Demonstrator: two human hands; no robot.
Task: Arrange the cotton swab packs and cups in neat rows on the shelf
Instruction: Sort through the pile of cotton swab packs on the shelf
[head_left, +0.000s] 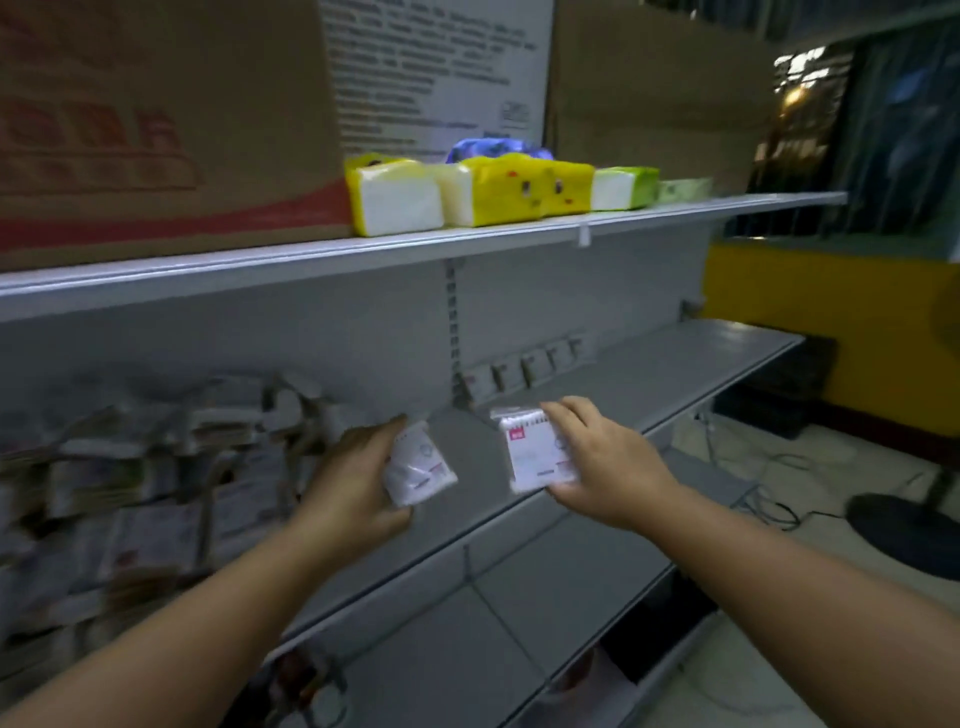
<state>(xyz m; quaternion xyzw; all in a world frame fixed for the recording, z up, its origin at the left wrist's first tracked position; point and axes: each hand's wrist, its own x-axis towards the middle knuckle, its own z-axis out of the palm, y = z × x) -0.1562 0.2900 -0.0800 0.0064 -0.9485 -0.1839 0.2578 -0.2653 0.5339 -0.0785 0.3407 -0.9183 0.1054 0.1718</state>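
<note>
two packs in hand, row waiting

one cotton swab pack (540, 451) is pinched in the right hand (605, 465), another pack (420, 464) in the left hand (358, 480), both above the grey shelf (675, 374). a short row of packs (524, 370) stands along the back; a blurred heap (156, 467) lies left. this looks like placing; next, stand each beside that row.

No legible text anywhere.
</note>
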